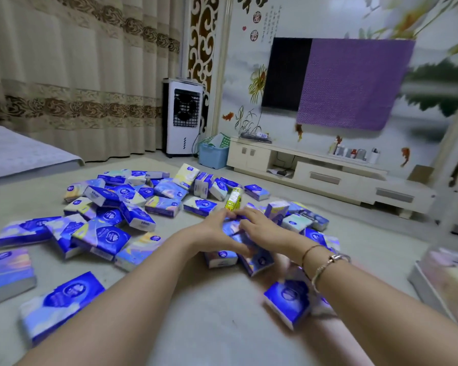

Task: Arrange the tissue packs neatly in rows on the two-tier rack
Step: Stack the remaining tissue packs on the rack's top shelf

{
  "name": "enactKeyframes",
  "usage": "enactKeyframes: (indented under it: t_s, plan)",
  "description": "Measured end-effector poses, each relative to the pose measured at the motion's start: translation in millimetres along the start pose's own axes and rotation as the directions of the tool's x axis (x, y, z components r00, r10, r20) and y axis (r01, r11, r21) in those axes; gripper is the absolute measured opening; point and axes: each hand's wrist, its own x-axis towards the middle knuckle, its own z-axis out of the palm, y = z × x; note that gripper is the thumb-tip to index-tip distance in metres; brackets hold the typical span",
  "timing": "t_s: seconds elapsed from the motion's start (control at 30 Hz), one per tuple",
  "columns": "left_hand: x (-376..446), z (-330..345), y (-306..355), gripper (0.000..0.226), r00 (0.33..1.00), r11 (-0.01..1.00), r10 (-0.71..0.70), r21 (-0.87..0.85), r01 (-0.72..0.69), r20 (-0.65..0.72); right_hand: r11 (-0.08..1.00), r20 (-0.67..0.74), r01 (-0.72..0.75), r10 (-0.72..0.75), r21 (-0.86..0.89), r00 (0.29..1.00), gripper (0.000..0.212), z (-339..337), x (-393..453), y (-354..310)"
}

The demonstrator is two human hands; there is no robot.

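Floor (pixel 209 326) strewn with tissue packs (pixel 109 236); both hands' grip on one pack (pixel 232 227).

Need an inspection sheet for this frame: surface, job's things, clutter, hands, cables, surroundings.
Surface: pale floor, where the work happens.
Job's things: tissue packs, mostly blue, scattered loose and overlapping on the floor; none in rows. Rack: blurred shape at the right edge may be it, cannot tell.
Clutter: yellow-green pack standing among the tissue packs.
Hands: left hand and right hand both on the same cluster of packs; motion blur, grip cannot be told. Bracelets on the right wrist.
Cables: cord beside the air cooler; dark wires in the TV cabinet.
Surroundings: curtains, blue bin, TV partly draped with purple cloth.
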Motion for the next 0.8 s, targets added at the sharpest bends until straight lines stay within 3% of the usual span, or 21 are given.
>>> enactKeyframes:
  t_s: [0.23,0.37,0.47,0.53,0.67,0.8]
  plan:
    - [-20,43,29,0.081,0.995,0.998,0.043,-0.042,-0.040,0.089,0.984,-0.037,-0.029,0.036,0.176,0.999,0.044,-28,-92,20]
    - [-19,56,41,0.064,0.997,0.996,0.021,-0.093,-0.014,0.075,0.942,-0.197,-0.031,0.102,0.333,0.975,0.041,-22,-134,42]
    - [-15,75,45,0.043,0.998,0.987,0.031,-0.156,-0.039,-0.052,0.903,-0.367,0.009,0.165,0.429,0.916,0.052,-10,-152,50]
    - [-10,85,48,0.044,0.986,0.994,0.042,-0.091,-0.058,-0.163,0.884,-0.442,0.041,0.192,0.465,0.877,0.055,-5,-155,55]
    - [-13,85,54,0.051,0.920,0.987,0.162,0.070,-0.146,-0.358,0.797,-0.451,0.054,0.283,0.601,0.846,0.057,-7,-151,57]
    - [-20,86,58,0.043,0.877,0.962,0.236,-0.026,-0.272,-0.419,0.561,-0.375,0.112,0.379,0.820,0.846,0.053,-17,-150,63]
